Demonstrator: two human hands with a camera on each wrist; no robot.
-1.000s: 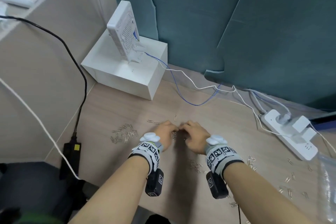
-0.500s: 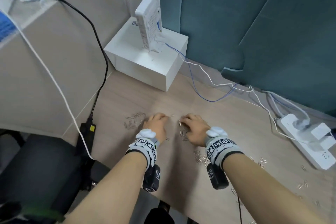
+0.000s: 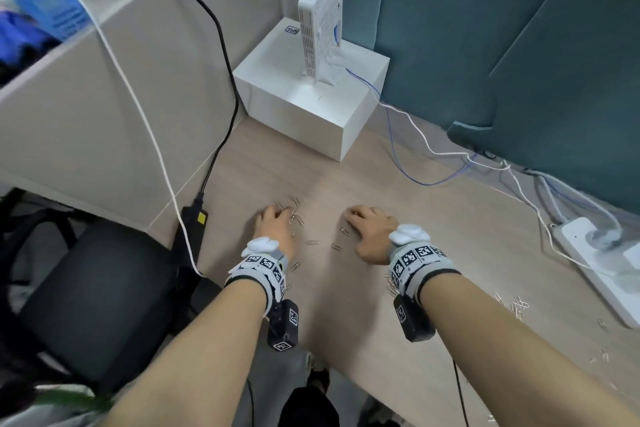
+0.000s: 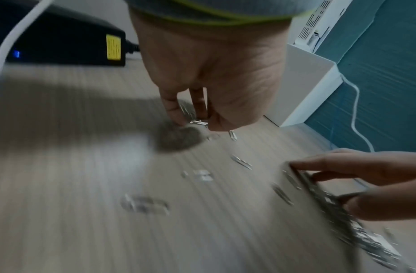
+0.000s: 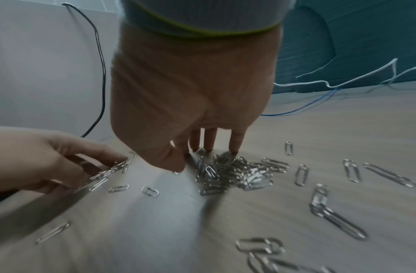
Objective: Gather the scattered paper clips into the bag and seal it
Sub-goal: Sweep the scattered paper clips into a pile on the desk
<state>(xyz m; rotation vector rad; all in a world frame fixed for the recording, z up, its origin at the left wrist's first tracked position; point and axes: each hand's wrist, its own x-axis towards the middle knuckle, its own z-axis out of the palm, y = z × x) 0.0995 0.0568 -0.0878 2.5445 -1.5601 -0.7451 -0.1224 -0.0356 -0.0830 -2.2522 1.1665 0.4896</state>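
Silver paper clips lie scattered on the wooden desk (image 3: 433, 218). My left hand (image 3: 273, 218) rests fingertips-down on a small cluster of clips (image 3: 296, 217), its fingers (image 5: 90, 157) extended over a row of them. My right hand (image 3: 353, 218) stands a hand's width to the right, its straight fingers (image 5: 210, 140) pressing the desk at the edge of a dense clip pile (image 5: 237, 173). A few loose clips (image 3: 311, 242) lie between the hands, and more clips (image 3: 516, 305) sit to the right of my right forearm. No bag shows in any view.
A white box (image 3: 301, 107) carrying an upright router (image 3: 322, 17) stands at the back. A black power adapter (image 3: 194, 222) lies left of my left hand. A white power strip (image 3: 595, 253) and cables occupy the right. A black chair (image 3: 97, 295) sits beyond the desk's left edge.
My hands, fingertips together a second ago, have drawn apart; the left hand has slid left onto the clip cluster. The head view has turned left and the bag has left the picture.
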